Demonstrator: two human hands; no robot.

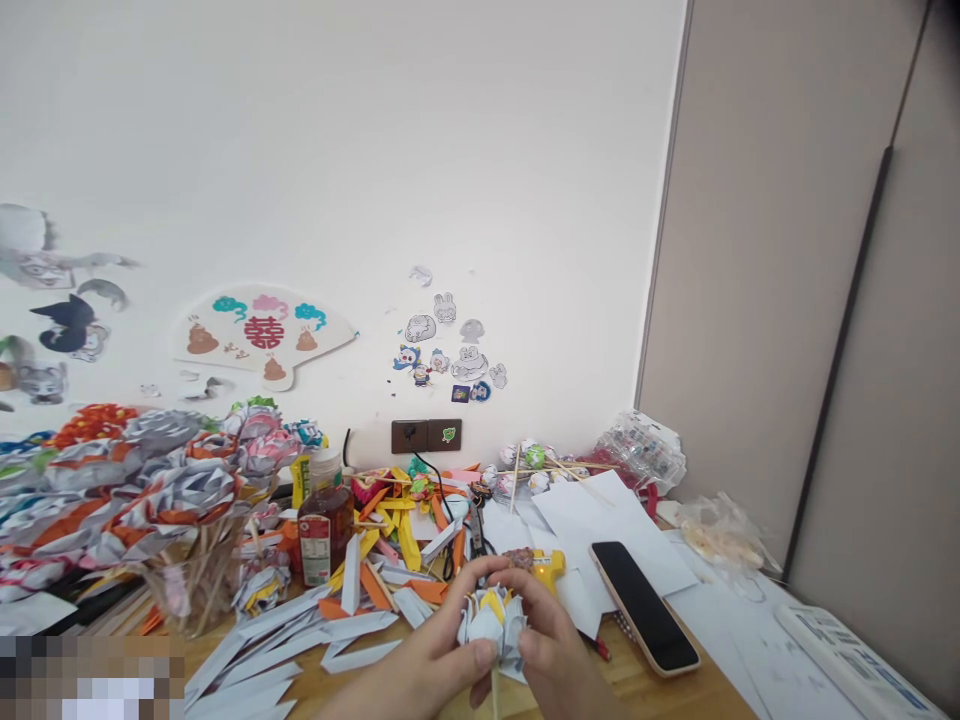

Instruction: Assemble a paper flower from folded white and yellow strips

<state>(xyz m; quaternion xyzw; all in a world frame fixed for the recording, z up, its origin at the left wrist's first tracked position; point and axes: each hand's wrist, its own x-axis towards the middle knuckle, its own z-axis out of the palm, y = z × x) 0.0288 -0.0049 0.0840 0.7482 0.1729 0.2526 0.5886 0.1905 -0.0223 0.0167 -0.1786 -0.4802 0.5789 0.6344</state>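
Observation:
Both my hands cup a folded paper flower with whitish-blue outer petals and a yellow middle. A thin pale stick runs down from its underside. My left hand closes round the flower's left side, its thumb pressed on the front petals. From the other side my right hand wraps the petals, with its thumb near the left one. Some of the lower fingers are hidden behind the flower. Just beyond my hands lies a yellow glue gun. Folded paper petals in white, orange and yellow spread to the left.
Finished paper flowers crowd the left, above a clear cup of sticks. A brown bottle stands near the wall. Rightward lie a phone, white paper sheets and a white panel-like device. A socket is behind.

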